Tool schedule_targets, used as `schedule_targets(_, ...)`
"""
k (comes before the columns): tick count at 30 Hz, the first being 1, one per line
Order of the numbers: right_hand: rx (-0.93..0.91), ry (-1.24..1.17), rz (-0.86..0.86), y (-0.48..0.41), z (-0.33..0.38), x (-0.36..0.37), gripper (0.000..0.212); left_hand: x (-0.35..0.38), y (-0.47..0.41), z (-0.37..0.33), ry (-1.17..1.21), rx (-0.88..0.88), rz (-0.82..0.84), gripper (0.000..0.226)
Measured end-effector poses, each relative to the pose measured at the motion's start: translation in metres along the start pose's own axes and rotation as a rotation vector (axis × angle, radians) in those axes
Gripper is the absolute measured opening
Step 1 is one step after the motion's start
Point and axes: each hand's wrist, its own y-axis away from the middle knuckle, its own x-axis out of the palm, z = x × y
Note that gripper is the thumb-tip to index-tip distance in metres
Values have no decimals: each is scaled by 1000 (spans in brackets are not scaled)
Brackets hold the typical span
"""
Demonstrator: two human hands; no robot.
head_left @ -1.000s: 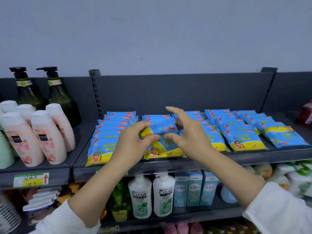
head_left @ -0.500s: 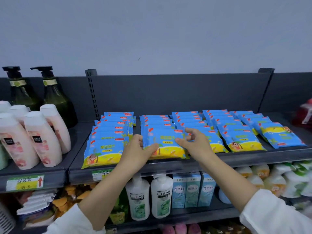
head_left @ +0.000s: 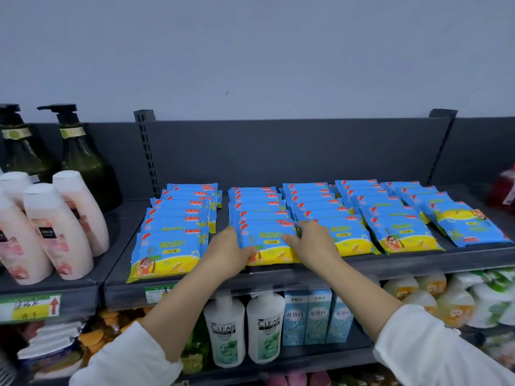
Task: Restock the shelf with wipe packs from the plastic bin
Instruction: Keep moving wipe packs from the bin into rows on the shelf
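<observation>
The front wipe pack (head_left: 269, 245) lies flat at the front lip of the shelf (head_left: 418, 264). It heads the second column from the left of the shingled wipe packs (head_left: 259, 207), straight ahead of the person and between the two hands. Its long axis runs left to right, parallel with the lip, so each hand meets one short end. The left hand (head_left: 227, 253) grips the left end, thumb over the lower corner. The right hand (head_left: 313, 243) grips the right end, thumb on the printed face and fingers curled over the far edge, touching the neighbouring column (head_left: 347, 236). Neither hand is nearer: both forearms reach up and forward at a like angle, converging slightly, wrists about level with the lip. Judgement: the pack is seated and being squared, and the next move calls for a clean release (no dragging it forward off the lip). The plastic bin is not in view.
</observation>
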Motion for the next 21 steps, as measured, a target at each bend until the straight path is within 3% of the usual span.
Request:
schedule_targets(4, -30, -54, -27, -4, 5, 7, 26, 2, -7, -1, 50, -6, -46, 42)
schedule_targets(7, -30, -81, -37, -10, 7, 10, 35, 2, -8, -2, 98, 13, -75, 45)
schedule_targets(12, -53, -100, 2, -9, 3, 10, 48, 0, -4, -2, 88, 44, -15, 68)
schedule_targets(16, -96, -102, 35, -3, 0, 9, 56, -3, 1, -5, -55, 89, -5, 63)
schedule_targets(21, -167, -90, 20, 6, -9, 17, 57, 11, 6, -3, -122, 266, -140, 54)
